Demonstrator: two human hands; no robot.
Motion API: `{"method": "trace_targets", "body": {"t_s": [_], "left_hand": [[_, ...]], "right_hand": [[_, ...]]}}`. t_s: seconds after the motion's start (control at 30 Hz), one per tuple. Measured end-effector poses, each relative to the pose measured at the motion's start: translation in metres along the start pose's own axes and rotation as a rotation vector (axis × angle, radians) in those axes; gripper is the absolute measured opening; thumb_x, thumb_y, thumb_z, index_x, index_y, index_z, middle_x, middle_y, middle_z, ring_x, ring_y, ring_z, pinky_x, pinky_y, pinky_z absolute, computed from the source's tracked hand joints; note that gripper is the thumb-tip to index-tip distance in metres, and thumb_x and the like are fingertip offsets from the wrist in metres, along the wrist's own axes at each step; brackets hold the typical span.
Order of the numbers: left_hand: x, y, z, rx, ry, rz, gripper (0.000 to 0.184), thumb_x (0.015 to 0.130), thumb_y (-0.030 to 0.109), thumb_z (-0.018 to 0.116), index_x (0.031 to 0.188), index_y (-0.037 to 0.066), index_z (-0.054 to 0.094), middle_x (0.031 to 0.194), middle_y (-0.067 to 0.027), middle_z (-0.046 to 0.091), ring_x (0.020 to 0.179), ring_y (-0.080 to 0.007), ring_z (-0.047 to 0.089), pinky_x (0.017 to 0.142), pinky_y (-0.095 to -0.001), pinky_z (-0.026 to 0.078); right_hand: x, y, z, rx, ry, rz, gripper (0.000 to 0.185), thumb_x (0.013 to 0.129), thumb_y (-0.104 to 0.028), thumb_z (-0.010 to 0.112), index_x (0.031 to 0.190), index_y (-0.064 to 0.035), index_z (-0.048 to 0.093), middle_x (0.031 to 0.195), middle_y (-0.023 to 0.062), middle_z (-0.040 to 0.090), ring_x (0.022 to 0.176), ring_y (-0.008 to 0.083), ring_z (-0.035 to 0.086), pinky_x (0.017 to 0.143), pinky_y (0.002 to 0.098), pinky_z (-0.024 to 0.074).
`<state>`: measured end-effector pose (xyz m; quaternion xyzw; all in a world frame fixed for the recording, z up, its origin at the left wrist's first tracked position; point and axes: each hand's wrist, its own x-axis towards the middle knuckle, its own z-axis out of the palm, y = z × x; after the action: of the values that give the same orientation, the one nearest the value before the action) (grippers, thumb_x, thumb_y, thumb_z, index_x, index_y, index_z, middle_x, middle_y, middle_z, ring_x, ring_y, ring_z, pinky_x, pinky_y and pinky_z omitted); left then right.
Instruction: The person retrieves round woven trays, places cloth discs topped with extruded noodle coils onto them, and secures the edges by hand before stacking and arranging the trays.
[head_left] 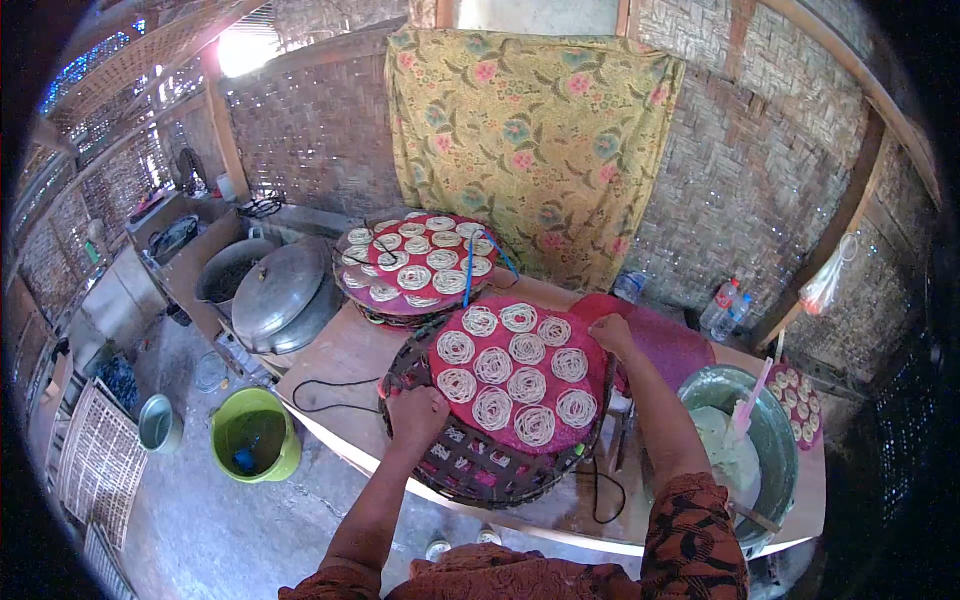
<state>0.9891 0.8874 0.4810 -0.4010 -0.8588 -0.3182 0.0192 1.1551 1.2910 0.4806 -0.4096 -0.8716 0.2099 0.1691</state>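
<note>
A red round sheet carrying several pale coiled noodle-like rounds lies over a dark woven basket tray on the table. My left hand is closed at the sheet's left edge, above the basket's rim; its fingertips are partly hidden. At the upper right edge, my right hand pinches the sheet. Another red sheet lies just beyond my right hand. Behind the basket stands a stack of trays topped with similar rounds, with blue straps across its right side.
To the right, a large basin holds pale batter or dough and a pink-handled tool. A lidded metal pot stands left of the table. A green bucket sits on the floor. Bottles stand near the wall.
</note>
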Motion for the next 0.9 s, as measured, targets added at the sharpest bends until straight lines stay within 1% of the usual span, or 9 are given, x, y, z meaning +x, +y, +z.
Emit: {"method": "trace_targets", "body": {"t_s": [0.1,0.2,0.4,0.53,0.6,0.73,0.8,0.87,0.9], "left_hand": [[0.007,-0.008,-0.026,-0.085,0.077,0.065,0.015,0.071,0.022,0.066,0.075,0.008,0.065,0.076,-0.0076,0.064,0.072,-0.0266,0.061,0.07,-0.0404,0.043],[0.008,0.004,-0.093,-0.046,0.277,0.106,0.014,0.072,0.016,0.07,0.078,0.004,0.066,0.079,-0.0108,0.064,0.075,-0.0263,0.061,0.072,-0.0366,0.046],[-0.013,-0.078,-0.146,-0.244,0.368,-0.019,0.019,0.081,0.006,0.062,0.098,-0.003,0.06,0.09,-0.0134,0.061,0.078,-0.0224,0.058,0.078,-0.033,0.045],[-0.025,-0.124,-0.119,-0.334,0.474,0.022,0.014,0.085,0.009,0.059,0.097,0.001,0.06,0.094,-0.0063,0.062,0.082,-0.0161,0.055,0.071,-0.0269,0.043],[-0.024,-0.08,-0.118,-0.287,0.453,0.085,0.019,0.086,0.012,0.059,0.101,0.0,0.059,0.096,-0.0081,0.062,0.079,-0.0165,0.051,0.072,-0.0281,0.042],[-0.029,0.065,-0.1,-0.076,0.43,0.188,0.024,0.088,0.013,0.056,0.106,-0.003,0.056,0.1,-0.0119,0.06,0.086,-0.0205,0.05,0.081,-0.0325,0.041],[-0.052,0.123,-0.067,-0.101,0.537,0.294,0.024,0.088,0.013,0.056,0.106,-0.001,0.056,0.101,-0.0128,0.059,0.092,-0.0238,0.052,0.087,-0.0349,0.039],[-0.09,0.216,-0.054,-0.405,0.375,0.37,0.022,0.087,0.011,0.055,0.105,0.0,0.057,0.101,-0.0137,0.059,0.096,-0.0261,0.053,0.089,-0.0361,0.038],[-0.103,0.239,-0.037,-0.341,0.384,0.377,0.019,0.086,0.008,0.055,0.103,0.0,0.057,0.099,-0.0133,0.059,0.094,-0.0265,0.053,0.087,-0.0363,0.039]], "right_hand": [[-0.006,-0.003,-0.012,-0.383,0.159,-0.193,0.028,0.073,-0.026,0.067,0.09,-0.0043,0.067,0.086,0.0166,0.066,0.08,0.0277,0.065,0.071,0.0387,0.0498],[-0.058,-0.064,-0.09,-0.141,0.112,-0.086,0.028,0.08,-0.028,0.057,0.093,-0.0045,0.065,0.094,0.019,0.064,0.087,0.0358,0.062,0.078,0.0433,0.0494],[-0.244,-0.13,-0.232,0.064,0.418,-0.306,0.016,0.079,-0.008,0.063,0.094,-0.0021,0.066,0.091,0.0131,0.063,0.074,0.0218,0.059,0.063,0.0308,0.0469],[-0.379,-0.127,-0.297,-0.076,0.62,-0.02,0.015,0.078,-0.003,0.063,0.093,-0.0015,0.066,0.091,0.0107,0.062,0.078,0.0181,0.059,0.065,0.028,0.0455],[-0.44,-0.124,-0.33,-0.14,0.788,0.093,0.015,0.076,-0.001,0.062,0.09,-0.0011,0.065,0.09,0.0086,0.062,0.081,0.0156,0.057,0.067,0.0257,0.0439],[-0.558,-0.083,-0.382,-0.239,1.015,0.26,0.017,0.086,-0.015,0.055,0.091,-0.0002,0.063,0.09,0.008,0.058,0.076,0.0137,0.054,0.065,0.0234,0.0414],[-0.617,-0.055,-0.402,-0.273,1.022,0.328,0.018,0.087,-0.017,0.057,0.09,-0.0002,0.063,0.088,0.007,0.056,0.073,0.0119,0.051,0.062,0.0228,0.0405],[-0.669,-0.013,-0.416,-0.316,1.051,0.32,0.019,0.087,-0.018,0.057,0.089,-0.0002,0.062,0.088,0.0067,0.056,0.07,0.0109,0.049,0.059,0.0227,0.0404],[-0.697,0.013,-0.424,-0.252,1.034,0.349,0.019,0.087,-0.018,0.057,0.088,-0.0002,0.062,0.088,0.0068,0.056,0.069,0.0108,0.048,0.058,0.0228,0.0406]]}}
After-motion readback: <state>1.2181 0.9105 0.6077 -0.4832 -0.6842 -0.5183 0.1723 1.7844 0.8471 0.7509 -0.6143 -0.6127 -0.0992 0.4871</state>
